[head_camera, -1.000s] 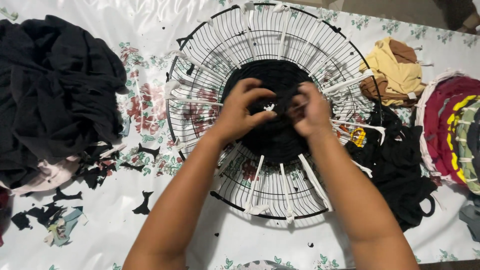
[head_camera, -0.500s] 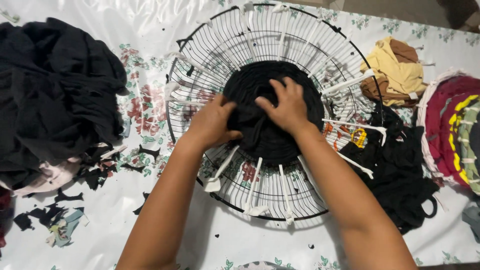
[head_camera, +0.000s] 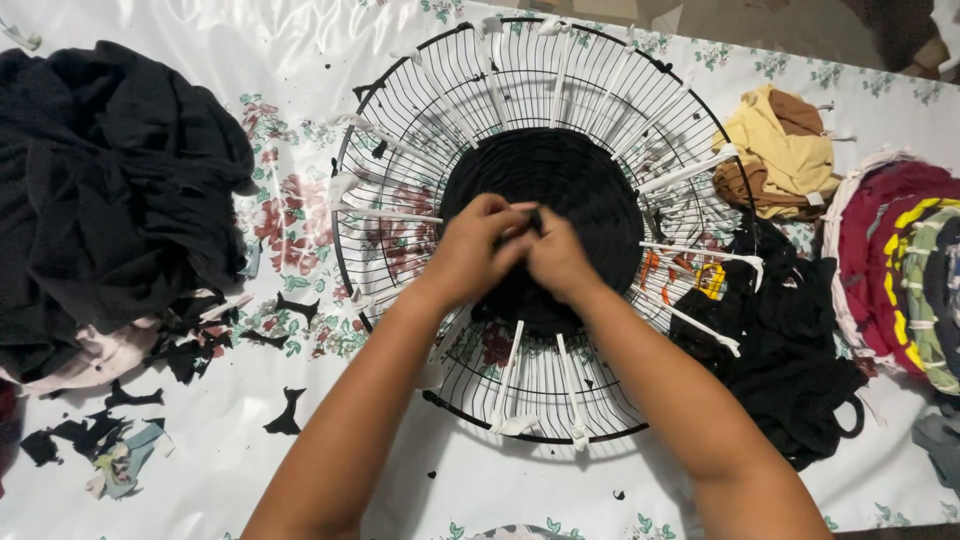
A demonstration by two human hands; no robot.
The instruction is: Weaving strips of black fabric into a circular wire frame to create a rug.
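A round black wire fan guard (head_camera: 400, 130) lies flat on the table, with white fabric strips (head_camera: 690, 170) tied along several spokes. A black woven fabric disc (head_camera: 590, 180) fills its centre. My left hand (head_camera: 478, 250) and my right hand (head_camera: 558, 258) meet at the near edge of that disc, fingertips pinched together on a strand of the black fabric. Both forearms reach in from the bottom of the view and cover the near part of the guard.
A heap of black cloth (head_camera: 100, 200) lies at the left, with black scraps (head_camera: 285, 410) scattered near it. Black fabric (head_camera: 790, 350) and scissors with yellow-orange handles (head_camera: 700, 280) sit right of the guard. Yellow-brown cloth (head_camera: 780, 150) and a multicoloured woven round rug (head_camera: 900, 260) lie at the right edge.
My hands, spread apart over the black disc half a second ago, have come together at its near edge and pinch the fabric. The camera has moved a little closer.
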